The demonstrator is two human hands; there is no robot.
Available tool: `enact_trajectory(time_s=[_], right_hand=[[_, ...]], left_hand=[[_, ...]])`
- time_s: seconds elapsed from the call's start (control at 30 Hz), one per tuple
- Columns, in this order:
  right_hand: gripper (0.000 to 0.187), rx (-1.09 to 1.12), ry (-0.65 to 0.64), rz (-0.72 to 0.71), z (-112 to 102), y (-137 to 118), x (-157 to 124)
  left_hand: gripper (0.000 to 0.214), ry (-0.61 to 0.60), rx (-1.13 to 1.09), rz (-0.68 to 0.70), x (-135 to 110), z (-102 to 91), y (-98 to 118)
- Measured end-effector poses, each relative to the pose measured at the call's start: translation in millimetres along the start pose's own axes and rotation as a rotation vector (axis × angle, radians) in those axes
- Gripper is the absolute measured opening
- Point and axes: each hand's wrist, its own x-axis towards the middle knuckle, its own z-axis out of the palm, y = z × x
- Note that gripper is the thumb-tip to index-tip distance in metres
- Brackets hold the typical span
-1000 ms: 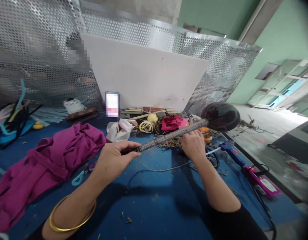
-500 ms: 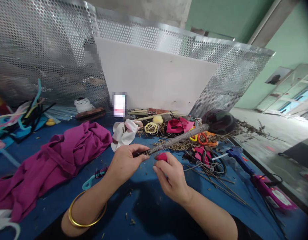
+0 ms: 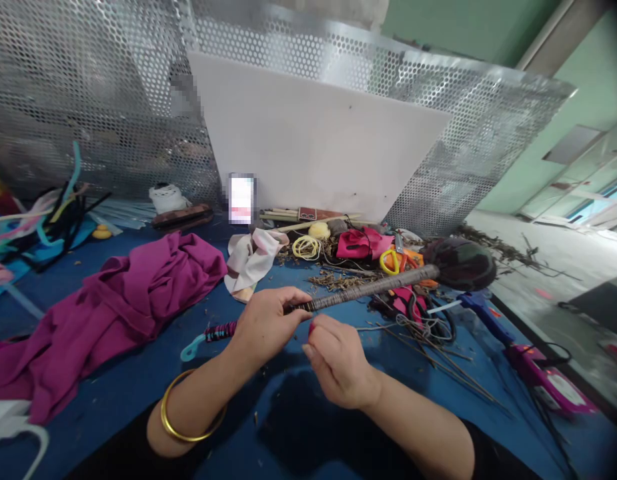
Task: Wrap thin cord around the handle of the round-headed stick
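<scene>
A stick tightly wrapped in grey cord (image 3: 373, 288) slants across the middle of the view, with a dark rounded head (image 3: 461, 263) at its far right end. My left hand (image 3: 268, 327) is closed around its lower part, where the wrapping turns dark. Behind that hand, a purple, black and teal wrapped end (image 3: 221, 331) with a teal loop (image 3: 192, 349) sticks out. Just below the shaft, my right hand (image 3: 338, 363) is closed in a pinch. A sliver of something red (image 3: 312, 327) shows at its fingertips; the rest of it is hidden.
Magenta cloth (image 3: 153, 287) lies left on the blue table (image 3: 298, 427). Yellow-handled scissors (image 3: 389, 262), a pink pouch (image 3: 361, 243) and dry plant bits lie behind the stick. A glue gun (image 3: 543, 380) lies right. A white board (image 3: 318, 133) and lit phone (image 3: 241, 199) stand behind.
The view has shifted slightly. More of the purple and teal wrapped end shows behind my left hand. My right fingers have closed further over the red thing, which now shows less.
</scene>
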Motion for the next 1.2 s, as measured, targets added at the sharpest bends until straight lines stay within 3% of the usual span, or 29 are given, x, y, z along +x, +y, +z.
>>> enact_trajectory(time_s=[0.17,0.33,0.47,0.6,0.7,1.2], right_hand=[[0.025,-0.208,0.015,-0.047,1,-6,4],[0.027,-0.272,-0.005,-0.056,3,-9,3],[0.027,-0.096,0.021,0.010,-2,-6,4],[0.028,0.244,0.106,0.295,-15,2,7],[0.028,0.395,0.169,0.417,-23,9,11],[0.022,0.276,0.216,0.498,-25,29,14]], left_hand=[[0.021,0.028,0.089,-0.004,-2,2.3,2],[0.021,0.022,0.140,0.008,-2,4.2,-3],[0.022,0.019,0.258,0.032,-4,3.7,1],[0.021,0.020,0.339,0.103,-7,3.2,6],[0.020,-0.004,0.365,0.124,-8,4.5,7],[0.020,-0.050,0.564,0.277,-9,11.8,1]])
